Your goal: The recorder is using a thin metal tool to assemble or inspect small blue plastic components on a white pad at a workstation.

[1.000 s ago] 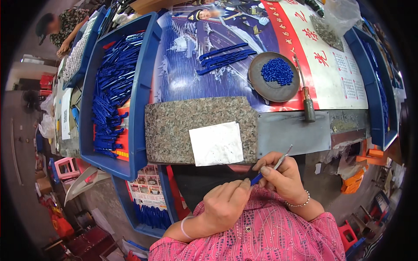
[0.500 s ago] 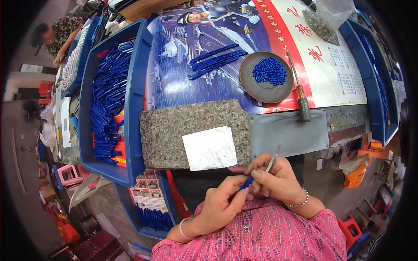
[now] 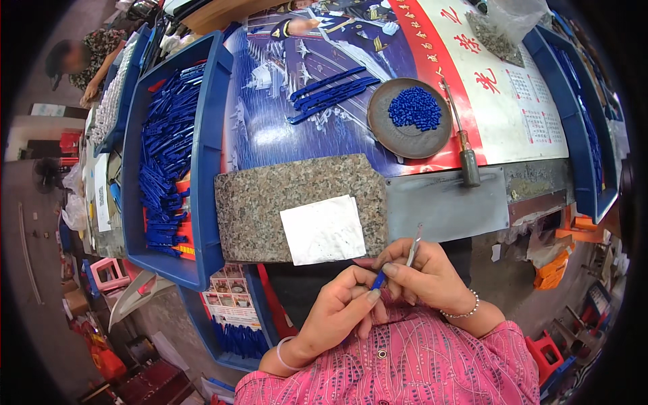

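Observation:
My left hand (image 3: 337,307) pinches a slim blue plastic piece (image 3: 379,279) in front of my shirt, its lower part hidden by the fingers. Close against it, my right hand (image 3: 428,273) grips a thin silver metal tool (image 3: 414,248), its narrow end pointing up past the thumb. Fingertips of both hands meet around the blue piece. Just beyond them, a folded white cloth or paper (image 3: 322,229) lies on a speckled stone slab (image 3: 253,196). Further off, a round dish (image 3: 415,143) holds a heap of small blue pellets (image 3: 415,108). Several long blue strips (image 3: 334,94) lie left of the dish.
On the left stands a blue bin (image 3: 211,155) of blue plastic pieces, with a lower bin (image 3: 266,304) beneath. A screwdriver (image 3: 467,158) lies right of the dish, by a grey plate (image 3: 449,206). Another blue bin (image 3: 603,202) is at right. A person (image 3: 98,64) is at far left.
The silver tool has swung slightly left and more upright. My left fingers have shifted on the blue piece, the thumb now pointing toward it. The whole view has moved a little.

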`<state>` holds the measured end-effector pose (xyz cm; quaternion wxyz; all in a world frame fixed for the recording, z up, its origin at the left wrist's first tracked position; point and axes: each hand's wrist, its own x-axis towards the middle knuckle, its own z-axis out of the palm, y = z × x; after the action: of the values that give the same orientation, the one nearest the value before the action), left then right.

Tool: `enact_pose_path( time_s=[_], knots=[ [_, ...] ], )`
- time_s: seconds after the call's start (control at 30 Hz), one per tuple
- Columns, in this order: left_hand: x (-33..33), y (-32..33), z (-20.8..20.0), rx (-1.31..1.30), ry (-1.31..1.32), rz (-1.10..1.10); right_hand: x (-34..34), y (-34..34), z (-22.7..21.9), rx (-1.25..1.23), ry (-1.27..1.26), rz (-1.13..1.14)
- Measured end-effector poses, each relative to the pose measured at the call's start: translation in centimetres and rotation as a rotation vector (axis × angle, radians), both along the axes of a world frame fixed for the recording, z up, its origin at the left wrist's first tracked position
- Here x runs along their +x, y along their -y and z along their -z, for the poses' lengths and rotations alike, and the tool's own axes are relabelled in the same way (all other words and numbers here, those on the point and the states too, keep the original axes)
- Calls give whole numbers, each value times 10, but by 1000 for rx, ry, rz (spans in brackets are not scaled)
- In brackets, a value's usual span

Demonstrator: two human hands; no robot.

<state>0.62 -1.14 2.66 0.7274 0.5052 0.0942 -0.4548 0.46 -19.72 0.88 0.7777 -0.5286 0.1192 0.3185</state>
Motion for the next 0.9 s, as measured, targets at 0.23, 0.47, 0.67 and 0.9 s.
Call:
enact_pose_path(
  time_s=[0.23, 0.47, 0.67, 0.9],
  knots=[
    [-3, -1, 4, 73, 108, -51, -2, 29, -22, -380, 333, 413],
    [1, -7, 3, 57, 38, -70, 55, 156, -8, -1758, 864, 431],
    [-8, -20, 9, 36, 58, -258, 58, 157, -10, -1837, 815, 128],
    [-8, -32, 15, 63, 78, -269, 66, 77, -13, -1414, 771, 88]
  ],
)
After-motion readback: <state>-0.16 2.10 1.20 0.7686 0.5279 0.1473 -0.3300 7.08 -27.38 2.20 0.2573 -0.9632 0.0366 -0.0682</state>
